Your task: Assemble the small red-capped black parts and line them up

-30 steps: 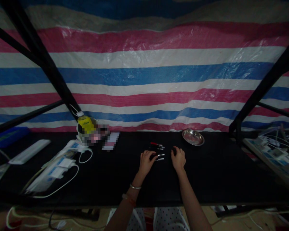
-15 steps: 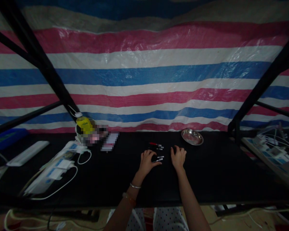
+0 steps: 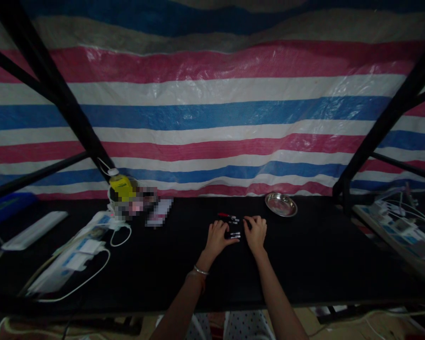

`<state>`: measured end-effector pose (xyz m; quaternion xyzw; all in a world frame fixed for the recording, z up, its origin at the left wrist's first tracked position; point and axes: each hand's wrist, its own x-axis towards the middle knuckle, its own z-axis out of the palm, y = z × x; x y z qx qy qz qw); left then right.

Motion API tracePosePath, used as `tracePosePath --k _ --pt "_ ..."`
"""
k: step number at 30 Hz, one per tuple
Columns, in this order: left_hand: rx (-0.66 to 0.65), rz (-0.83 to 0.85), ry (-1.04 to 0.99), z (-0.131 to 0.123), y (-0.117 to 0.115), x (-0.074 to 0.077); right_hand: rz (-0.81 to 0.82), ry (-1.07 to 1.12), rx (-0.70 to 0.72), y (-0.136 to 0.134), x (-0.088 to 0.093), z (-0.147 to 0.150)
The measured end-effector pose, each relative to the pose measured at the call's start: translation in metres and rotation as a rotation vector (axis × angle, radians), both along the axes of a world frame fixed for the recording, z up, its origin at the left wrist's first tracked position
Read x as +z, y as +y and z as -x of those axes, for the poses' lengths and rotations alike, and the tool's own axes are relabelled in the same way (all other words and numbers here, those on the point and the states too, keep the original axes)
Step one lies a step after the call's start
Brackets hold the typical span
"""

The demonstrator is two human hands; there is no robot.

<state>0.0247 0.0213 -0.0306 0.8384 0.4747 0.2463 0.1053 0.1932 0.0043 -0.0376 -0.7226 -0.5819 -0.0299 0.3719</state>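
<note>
My left hand rests on the black tabletop, curled around a small bundle of dark pens with silvery ends. Their shiny ends point right, between thumb and fingers; the rest is partly hidden by the hand. My right hand is just to the right, fingers bent and apart, with nothing visible in it. Its thumb side comes near the ends of other slim pens. Beyond my left hand lie a red pen and dark pens with pale ends, side by side.
A round metal dish stands at the back right. To the left are a pixelated phone-like item, a yellow bottle and a white power strip with cables. Another cabled strip lies right. Black posts frame a striped sheet.
My right hand has moved left, closer to the pens. The silver-ended pens by my left hand now lie closer together. The view has shifted slightly.
</note>
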Motion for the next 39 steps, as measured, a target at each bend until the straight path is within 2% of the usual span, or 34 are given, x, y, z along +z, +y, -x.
tracePosePath --k 3,6,14,23,28,31,34,36,39 --pt "-0.022 -0.012 0.008 -0.001 0.002 0.001 0.045 0.007 0.210 0.005 0.001 0.004" --pt "-0.029 -0.015 0.029 -0.001 0.002 0.003 0.101 0.018 0.309 0.010 0.003 0.006" --pt "-0.030 -0.029 0.015 -0.002 0.000 0.001 0.116 -0.012 0.325 0.013 0.012 0.011" --pt "-0.036 -0.067 0.011 -0.004 -0.002 0.002 0.139 -0.060 0.316 0.019 0.003 0.012" --pt "0.049 -0.155 -0.161 -0.003 -0.007 0.004 0.079 0.014 0.375 0.017 0.002 0.010" --pt "0.210 -0.215 -0.323 0.001 -0.007 0.002 -0.016 0.201 0.420 0.015 0.005 0.009" --pt "0.355 -0.253 -0.456 0.005 -0.005 0.000 -0.116 0.569 0.435 0.014 0.008 0.010" --pt "0.378 -0.259 -0.490 0.006 -0.003 -0.001 -0.117 0.907 0.426 0.013 0.008 0.013" --pt "0.347 -0.252 -0.483 0.006 -0.002 0.000 -0.040 1.378 0.442 0.009 0.006 0.018"
